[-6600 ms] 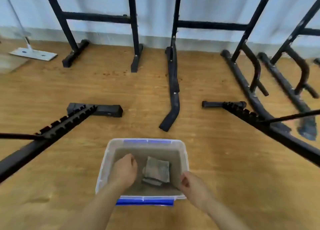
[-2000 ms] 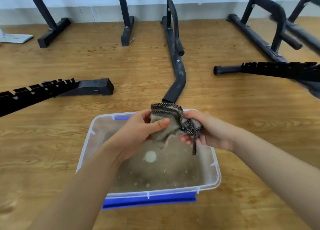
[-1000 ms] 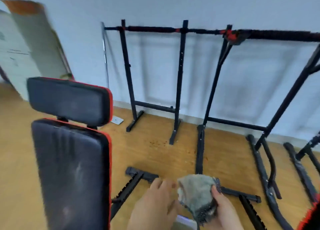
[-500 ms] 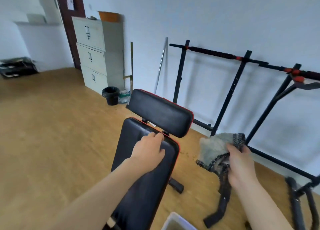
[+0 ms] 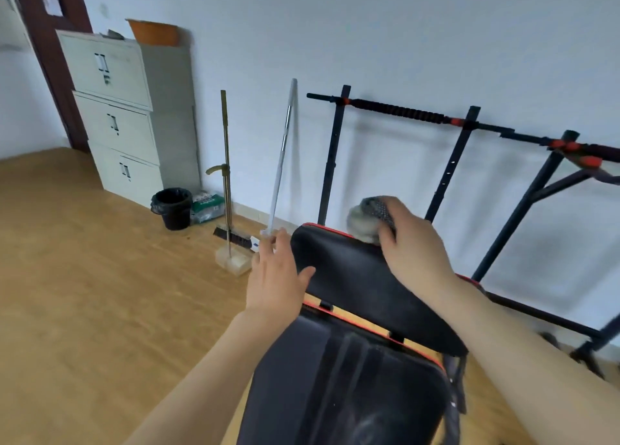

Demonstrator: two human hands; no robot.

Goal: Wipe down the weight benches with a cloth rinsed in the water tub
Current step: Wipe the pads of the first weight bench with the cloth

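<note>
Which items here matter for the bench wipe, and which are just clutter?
Job:
- cloth, gripped by the right hand at the top edge of the upper pad
- left hand, at that pad's side
- lower pad

Lying about:
- filing cabinet
- bin
- broom
- mop handle
- pull-up rack

The weight bench, black with a red edge, stands on the wooden floor. On the far edge of its upper pad lies the grey cloth, gripped under the fingers of the right hand. The left hand rests flat at the pad's left end. Beyond its fingertips, a broom in a dustpan and a black bin stand on the floor.
</note>
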